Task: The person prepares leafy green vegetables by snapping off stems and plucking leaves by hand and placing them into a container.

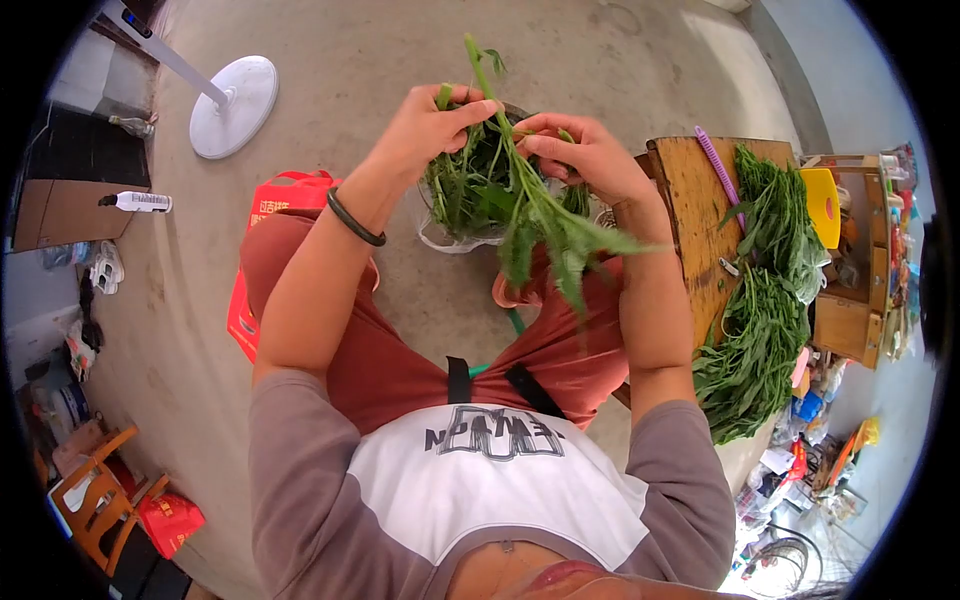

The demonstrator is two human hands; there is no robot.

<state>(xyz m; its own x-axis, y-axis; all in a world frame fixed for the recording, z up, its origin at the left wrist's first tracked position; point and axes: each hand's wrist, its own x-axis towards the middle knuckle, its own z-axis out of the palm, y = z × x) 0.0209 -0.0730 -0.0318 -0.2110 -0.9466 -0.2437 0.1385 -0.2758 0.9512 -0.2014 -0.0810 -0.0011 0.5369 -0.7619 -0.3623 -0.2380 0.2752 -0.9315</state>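
A long leafy green stalk (520, 175) hangs between my hands, its thick end pointing up and its leaves drooping over my right forearm. My left hand (440, 122), above a dark bangle, has its fingers closed around green stems. Pinched fingers of my right hand (570, 152) are at the stalk's side with bits of green between them. Below both hands stands a round container lined with a clear plastic bag (440, 238), filled with loose greens (465, 190).
Two heaps of greens (780, 220) lie on a wooden table (700, 220) at right, beside a purple strip (715, 165). A red bag (240, 310) rests by my left leg. A white round stand base (233, 107) is at upper left, and a yellow stool (822, 208) at right.
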